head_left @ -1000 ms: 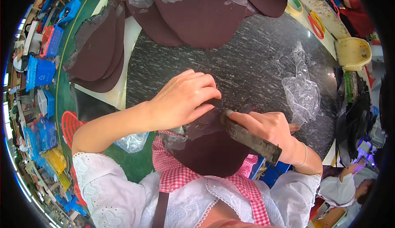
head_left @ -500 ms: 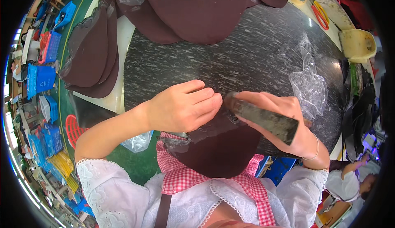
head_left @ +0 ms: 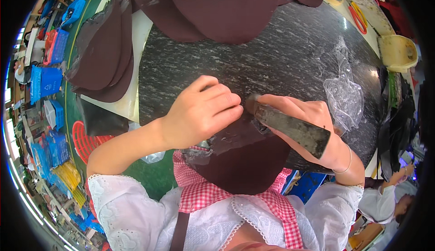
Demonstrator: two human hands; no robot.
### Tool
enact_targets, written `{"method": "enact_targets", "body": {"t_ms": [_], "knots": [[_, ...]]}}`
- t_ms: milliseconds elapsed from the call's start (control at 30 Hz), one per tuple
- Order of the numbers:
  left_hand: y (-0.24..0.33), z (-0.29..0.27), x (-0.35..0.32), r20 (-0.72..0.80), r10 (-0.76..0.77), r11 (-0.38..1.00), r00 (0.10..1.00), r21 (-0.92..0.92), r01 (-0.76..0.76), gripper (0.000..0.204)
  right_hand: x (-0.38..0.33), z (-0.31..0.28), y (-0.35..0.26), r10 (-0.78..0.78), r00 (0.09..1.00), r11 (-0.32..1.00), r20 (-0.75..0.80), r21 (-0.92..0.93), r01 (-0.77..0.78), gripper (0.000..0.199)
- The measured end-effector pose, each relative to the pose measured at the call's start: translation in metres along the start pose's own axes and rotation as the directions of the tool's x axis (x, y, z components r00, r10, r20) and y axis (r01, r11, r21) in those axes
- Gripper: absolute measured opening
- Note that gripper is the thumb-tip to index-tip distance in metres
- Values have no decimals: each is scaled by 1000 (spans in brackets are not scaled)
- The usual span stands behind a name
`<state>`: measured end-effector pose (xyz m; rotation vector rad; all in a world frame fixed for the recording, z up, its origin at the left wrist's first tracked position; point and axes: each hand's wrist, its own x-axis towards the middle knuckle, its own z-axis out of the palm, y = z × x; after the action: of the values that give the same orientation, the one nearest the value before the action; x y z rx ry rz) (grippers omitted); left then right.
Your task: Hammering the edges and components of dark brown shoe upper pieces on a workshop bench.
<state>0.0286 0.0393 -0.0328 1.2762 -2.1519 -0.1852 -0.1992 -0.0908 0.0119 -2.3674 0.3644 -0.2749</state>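
A dark brown rounded piece of sheet material [head_left: 247,160] lies in front of me, over the table's near edge, with a greyish film along its upper edge. My left hand [head_left: 204,110] is closed at that edge, fingers curled under and fingertips hidden. In my closed right hand [head_left: 301,115] is a hammer [head_left: 292,131] with a long, worn metal head. Its narrow rounded end is close to my left fingers, and its wide flat end reaches back over my wrist. Most of its handle is hidden.
More brown pieces [head_left: 222,13] overlap at the table's far side, and others [head_left: 102,56] hang at the left. Crumpled clear plastic [head_left: 343,95] lies on the dark speckled tabletop [head_left: 290,56]. A yellowish container [head_left: 398,52] stands at the right, near dark strips [head_left: 394,119].
My left hand has shifted slightly, with its knuckles raised a little. The hammer's narrow end sits slightly higher, still close to the left fingers. The whole view has moved a little.
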Motion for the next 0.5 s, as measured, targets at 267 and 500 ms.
{"method": "enact_targets", "body": {"t_ms": [267,500], "knots": [[1,-6,-5,-52,-226,970,973,-106,219,31,7,0,-7,-29,999,995,38,-89,32,35],[12,4,-15,-118,-138,990,983,-51,132,31,15,-4,-10,-72,997,991,-23,-112,69,37]]}}
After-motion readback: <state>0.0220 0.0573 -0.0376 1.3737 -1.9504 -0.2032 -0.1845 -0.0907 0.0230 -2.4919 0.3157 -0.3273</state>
